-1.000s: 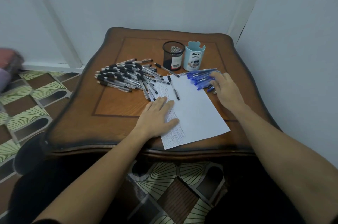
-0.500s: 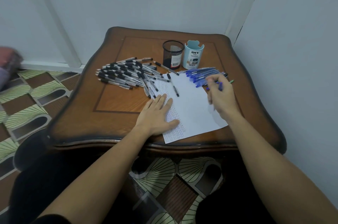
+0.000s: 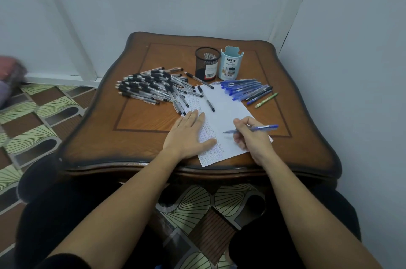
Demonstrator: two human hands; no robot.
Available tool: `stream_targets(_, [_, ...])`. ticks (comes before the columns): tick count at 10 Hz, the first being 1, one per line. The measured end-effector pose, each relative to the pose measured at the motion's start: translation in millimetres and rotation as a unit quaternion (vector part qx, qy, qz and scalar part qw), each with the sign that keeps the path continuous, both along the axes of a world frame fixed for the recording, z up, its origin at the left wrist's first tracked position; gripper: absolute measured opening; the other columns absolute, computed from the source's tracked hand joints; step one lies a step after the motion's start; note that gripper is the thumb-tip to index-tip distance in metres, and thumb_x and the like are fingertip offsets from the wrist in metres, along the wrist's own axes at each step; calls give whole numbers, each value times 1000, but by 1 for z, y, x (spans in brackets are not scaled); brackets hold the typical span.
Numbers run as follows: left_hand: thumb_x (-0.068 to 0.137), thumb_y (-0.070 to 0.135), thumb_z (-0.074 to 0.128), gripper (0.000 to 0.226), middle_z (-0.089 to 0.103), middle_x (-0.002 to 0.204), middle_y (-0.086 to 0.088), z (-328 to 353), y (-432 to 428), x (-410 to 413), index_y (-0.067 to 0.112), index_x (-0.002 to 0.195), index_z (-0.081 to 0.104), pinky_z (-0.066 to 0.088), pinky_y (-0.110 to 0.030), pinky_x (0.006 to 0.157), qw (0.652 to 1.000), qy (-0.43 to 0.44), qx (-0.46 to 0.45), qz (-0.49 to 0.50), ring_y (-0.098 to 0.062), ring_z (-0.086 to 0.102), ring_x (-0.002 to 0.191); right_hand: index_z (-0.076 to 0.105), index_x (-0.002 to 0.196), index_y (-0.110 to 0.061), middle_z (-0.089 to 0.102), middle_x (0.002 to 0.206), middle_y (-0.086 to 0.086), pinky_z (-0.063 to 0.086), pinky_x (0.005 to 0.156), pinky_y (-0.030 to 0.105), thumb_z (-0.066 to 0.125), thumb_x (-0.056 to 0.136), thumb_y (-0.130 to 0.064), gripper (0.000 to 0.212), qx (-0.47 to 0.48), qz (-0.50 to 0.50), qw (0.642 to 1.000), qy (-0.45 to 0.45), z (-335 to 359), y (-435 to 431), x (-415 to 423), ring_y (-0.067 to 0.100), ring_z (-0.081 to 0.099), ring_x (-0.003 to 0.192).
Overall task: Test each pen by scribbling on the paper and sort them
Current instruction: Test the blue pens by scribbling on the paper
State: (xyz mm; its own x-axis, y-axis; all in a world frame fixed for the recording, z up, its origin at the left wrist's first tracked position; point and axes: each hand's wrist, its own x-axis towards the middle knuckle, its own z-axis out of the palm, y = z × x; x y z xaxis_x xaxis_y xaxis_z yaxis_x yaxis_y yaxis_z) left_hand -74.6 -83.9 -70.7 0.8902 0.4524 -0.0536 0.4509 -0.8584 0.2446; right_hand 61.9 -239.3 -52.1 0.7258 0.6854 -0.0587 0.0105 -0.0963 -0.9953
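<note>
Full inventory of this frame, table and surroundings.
table: one, brown wood
paper: one, white, scribbles down its left side, table's near middle
black-capped pens: large pile, clear barrels, left of the paper
single black-capped pen: one, on the paper's far part
blue pens: a pile, blue, by the paper's far right corner
green pen: one, green, right of the blue pens
held blue pen: one, blue, tip over the paper
mesh cup: one, black, far middle
organizer cup: one, light blue, right of mesh cup
floor tiles: green and brown pattern
left hand: flat on the paper
right hand: grips the held blue pen
</note>
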Motion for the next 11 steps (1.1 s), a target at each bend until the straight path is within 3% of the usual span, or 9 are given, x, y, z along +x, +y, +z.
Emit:
stream_targets(1, [81,76,22,94,3,164,-2,-1,-1,-8,20,156,15,-1,-35,120,1000,-23,-10,-5,-15,-1,150,59,79,-13,72,70,9,40,45,23,57,100,-25,25,-33,18,999,-30,-5,-1,-2,17,59,55])
stream_targets(2, [73,80,12,101,8,163,0,-3,-4,-16,22,155,20,-1,-34,120,1000,-23,-4,-8,-14,2,150,57,75,-10,70,68,9,44,49,17,65,96,-22,25,-40,19,998,-50,-2,0,-8,9,63,57])
stream_targets(4, [81,74,16,90,0,164,1,-5,-8,-20,24,156,11,-5,-35,120,1000,-3,11,-10,-13,-4,150,47,59,-14,59,51,-2,45,58,17,72,88,-16,39,-73,-33,993,-86,-4,-3,-19,5,60,51])
stream_targets(5, [82,73,13,89,-4,164,2,-5,-8,-19,25,156,7,-6,-36,121,1000,11,16,-12,-13,-7,150,45,54,-15,52,44,-7,44,60,26,69,84,-8,39,-82,-40,991,-103,-7,-5,-21,16,62,56])
stream_targets(9, [73,79,1,99,-4,164,2,-9,-8,-17,27,156,6,-5,-37,121,1000,12,24,-10,-12,-7,150,43,55,-12,48,61,21,42,61,31,68,82,-6,37,-89,-26,988,-127,-8,-9,-28,23,57,62])
stream_targets(10, [72,79,1,99,-4,164,2,-9,-8,-18,27,156,6,-5,-37,121,1000,12,24,-10,-12,-7,150,41,55,-14,45,59,13,41,60,31,68,83,-5,39,-93,-29,987,-128,-7,-9,-28,26,58,64])
stream_targets(11, [72,79,1,99,-4,164,3,-9,-7,-18,27,156,6,-5,-37,121,1000,10,21,-11,-12,-7,150,41,55,-14,46,61,16,39,59,29,68,83,-6,39,-95,-29,986,-132,-8,-9,-28,25,57,64])
